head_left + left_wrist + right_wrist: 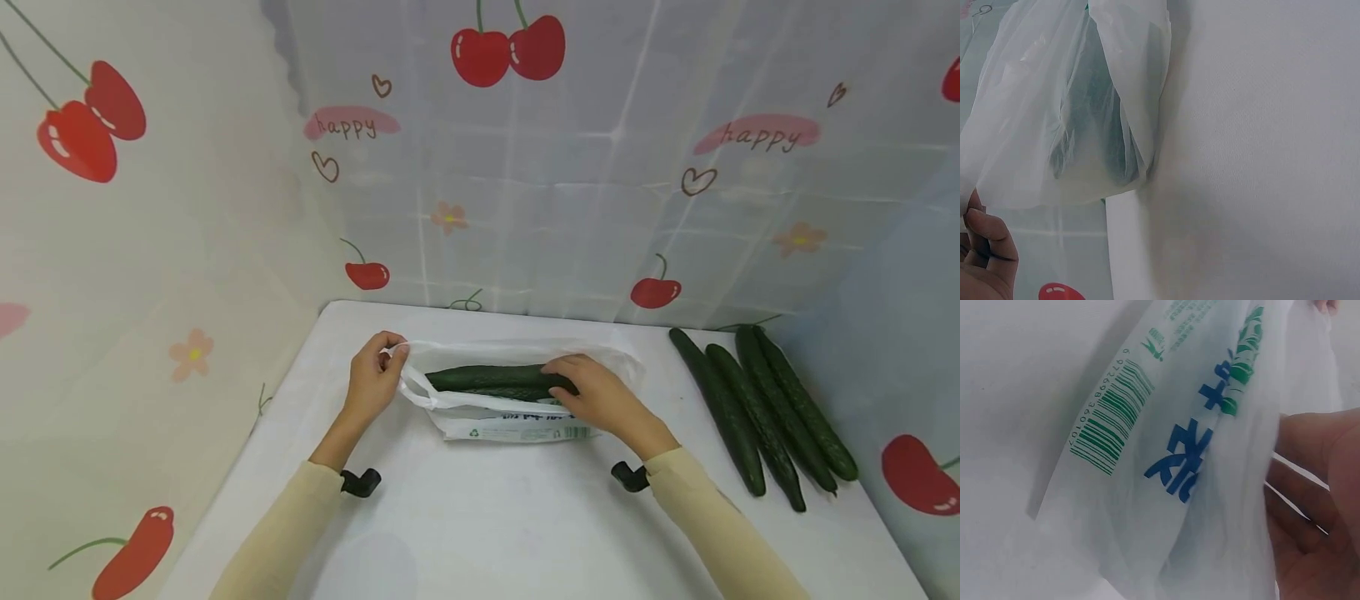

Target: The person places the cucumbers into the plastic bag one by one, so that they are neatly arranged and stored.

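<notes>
A white plastic bag (510, 427) with blue and green print lies on its side, its mouth spread wide. At the left end of the mouth, my left hand (372, 379) pinches the bag's edge between thumb and fingers, also seen in the left wrist view. Inside the opening lies a dark green cucumber (480, 377), with another cucumber (517, 392) partly showing below it. My right hand (600, 398) reaches into the mouth and grips the upper cucumber near its right end. In the right wrist view the bag's barcode side (1113, 419) hides the cucumbers.
Several loose cucumbers (765, 408) lie side by side at the right of the white table (480, 517). Curtain-like sheets (525, 183) printed with cherries stand behind and at both sides. A black wrist mount (362, 482) sits by each sleeve.
</notes>
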`<action>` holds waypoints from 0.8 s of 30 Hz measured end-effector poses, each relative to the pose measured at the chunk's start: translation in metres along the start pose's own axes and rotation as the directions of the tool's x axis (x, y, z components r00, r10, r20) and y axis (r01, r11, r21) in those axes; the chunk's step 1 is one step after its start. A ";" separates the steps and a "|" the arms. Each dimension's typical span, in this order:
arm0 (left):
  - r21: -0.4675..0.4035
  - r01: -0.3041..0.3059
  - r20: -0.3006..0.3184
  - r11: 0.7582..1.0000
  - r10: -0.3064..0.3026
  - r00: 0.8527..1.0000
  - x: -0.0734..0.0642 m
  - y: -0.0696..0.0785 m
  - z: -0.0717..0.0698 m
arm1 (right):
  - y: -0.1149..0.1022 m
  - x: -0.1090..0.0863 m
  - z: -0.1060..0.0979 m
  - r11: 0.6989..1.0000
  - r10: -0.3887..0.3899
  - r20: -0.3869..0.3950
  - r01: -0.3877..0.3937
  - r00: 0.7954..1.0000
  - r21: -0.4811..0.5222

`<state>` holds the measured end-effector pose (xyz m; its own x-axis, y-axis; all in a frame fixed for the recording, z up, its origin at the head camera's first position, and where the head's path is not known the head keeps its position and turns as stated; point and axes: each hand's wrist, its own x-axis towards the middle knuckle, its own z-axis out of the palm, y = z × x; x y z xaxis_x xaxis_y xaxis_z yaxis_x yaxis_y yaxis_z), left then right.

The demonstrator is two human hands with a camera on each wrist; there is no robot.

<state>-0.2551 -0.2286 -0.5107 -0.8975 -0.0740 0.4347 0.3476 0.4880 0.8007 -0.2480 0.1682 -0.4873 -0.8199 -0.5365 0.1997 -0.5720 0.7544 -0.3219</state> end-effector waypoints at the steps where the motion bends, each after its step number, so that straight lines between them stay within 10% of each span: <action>1: 0.001 0.002 0.001 1.000 -0.002 1.000 0.000 0.000 0.000 | -0.001 -0.003 -0.002 1.000 -0.003 -0.003 0.003 1.000 0.006; 14: 0.041 0.010 0.006 0.999 -0.010 1.000 -0.001 0.003 0.001 | -0.001 -0.051 -0.027 0.993 -0.003 -0.168 0.024 0.986 0.119; 24: 0.040 0.033 0.014 0.999 -0.033 0.999 -0.001 0.005 0.001 | 0.037 -0.106 -0.047 0.992 0.032 -0.494 0.033 0.869 0.122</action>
<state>-0.2526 -0.2246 -0.5076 -0.9124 -0.0777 0.4017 0.3068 0.5197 0.7974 -0.1835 0.2702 -0.4767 -0.7416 -0.2552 0.6205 -0.5917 0.6846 -0.4257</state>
